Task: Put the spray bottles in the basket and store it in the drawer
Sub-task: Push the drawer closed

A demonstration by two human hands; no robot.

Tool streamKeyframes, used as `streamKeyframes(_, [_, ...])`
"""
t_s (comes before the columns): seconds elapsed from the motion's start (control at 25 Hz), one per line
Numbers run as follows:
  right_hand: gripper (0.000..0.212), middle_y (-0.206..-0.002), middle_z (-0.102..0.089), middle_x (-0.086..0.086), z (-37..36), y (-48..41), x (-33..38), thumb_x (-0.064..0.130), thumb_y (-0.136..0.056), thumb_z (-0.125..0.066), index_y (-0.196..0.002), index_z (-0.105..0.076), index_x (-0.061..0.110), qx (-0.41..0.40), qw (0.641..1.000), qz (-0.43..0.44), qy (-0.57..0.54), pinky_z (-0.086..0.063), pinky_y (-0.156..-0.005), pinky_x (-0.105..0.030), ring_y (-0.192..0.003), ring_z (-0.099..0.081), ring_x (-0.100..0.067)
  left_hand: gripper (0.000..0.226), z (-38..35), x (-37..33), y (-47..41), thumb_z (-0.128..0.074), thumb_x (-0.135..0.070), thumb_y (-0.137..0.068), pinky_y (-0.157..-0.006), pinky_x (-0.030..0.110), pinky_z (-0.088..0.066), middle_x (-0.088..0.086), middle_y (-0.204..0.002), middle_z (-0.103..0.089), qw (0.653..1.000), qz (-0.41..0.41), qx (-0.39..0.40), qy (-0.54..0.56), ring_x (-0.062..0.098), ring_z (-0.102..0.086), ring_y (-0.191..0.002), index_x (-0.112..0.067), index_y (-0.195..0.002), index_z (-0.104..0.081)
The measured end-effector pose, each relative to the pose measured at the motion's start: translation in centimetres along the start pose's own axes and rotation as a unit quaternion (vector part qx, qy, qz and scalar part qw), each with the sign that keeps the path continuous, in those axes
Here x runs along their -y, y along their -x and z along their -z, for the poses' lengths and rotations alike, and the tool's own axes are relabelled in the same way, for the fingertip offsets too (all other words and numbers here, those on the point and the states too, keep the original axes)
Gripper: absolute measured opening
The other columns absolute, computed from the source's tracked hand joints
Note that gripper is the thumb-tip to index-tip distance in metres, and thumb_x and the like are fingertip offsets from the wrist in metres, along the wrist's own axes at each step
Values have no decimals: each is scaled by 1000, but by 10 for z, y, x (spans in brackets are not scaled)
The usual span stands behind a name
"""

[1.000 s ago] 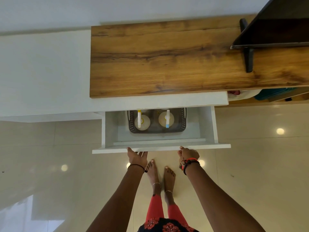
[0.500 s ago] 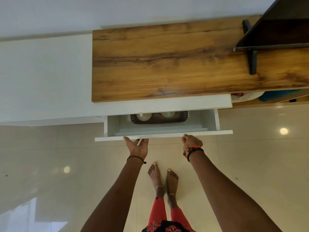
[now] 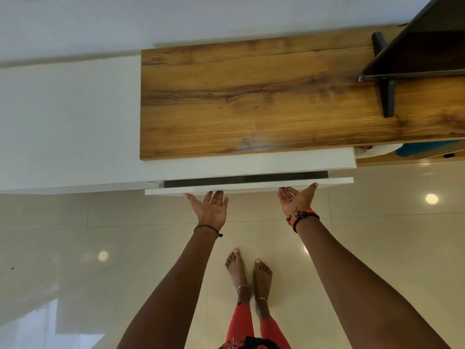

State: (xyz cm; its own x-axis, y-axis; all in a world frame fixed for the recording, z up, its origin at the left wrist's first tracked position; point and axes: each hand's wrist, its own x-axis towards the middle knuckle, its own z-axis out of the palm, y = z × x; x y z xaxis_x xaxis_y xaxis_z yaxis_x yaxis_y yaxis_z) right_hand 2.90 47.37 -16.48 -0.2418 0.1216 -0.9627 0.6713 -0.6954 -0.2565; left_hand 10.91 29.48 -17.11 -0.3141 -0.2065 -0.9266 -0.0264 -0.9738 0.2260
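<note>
The white drawer [image 3: 251, 185] under the wooden cabinet top [image 3: 251, 96] stands almost fully pushed in, with only a thin dark gap along its top. The basket and the spray bottles are hidden inside it. My left hand [image 3: 210, 207] is flat with fingers spread, its fingertips against the left part of the drawer front. My right hand [image 3: 297, 199] is flat too, palm turned up, fingertips touching the front further right. Neither hand holds anything.
A dark TV [image 3: 425, 46] on a black stand [image 3: 386, 96] occupies the right end of the cabinet top. An open shelf with a teal item [image 3: 425, 148] lies right of the drawer. Glossy tile floor [image 3: 100, 248] and my bare feet [image 3: 249, 268] are below.
The drawer has slid from wide open to nearly closed, hiding the basket and bottles. Both hands followed its front inward and opened flat against it.
</note>
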Motion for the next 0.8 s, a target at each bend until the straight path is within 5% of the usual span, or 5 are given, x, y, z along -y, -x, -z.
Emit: streamKeyframes(0.8, [93,-143,-49,-17,-28,-4,16,71,-88,-15,-139,-42,-3,9,993,26,115,-31,-115,-45,-134,-47,-26,93,-22,-18,-14,-15,-76,-84,-120,44,-21,11,-157,-26,985,-17,47,-167,22,-28,-144,-11,-150,-14])
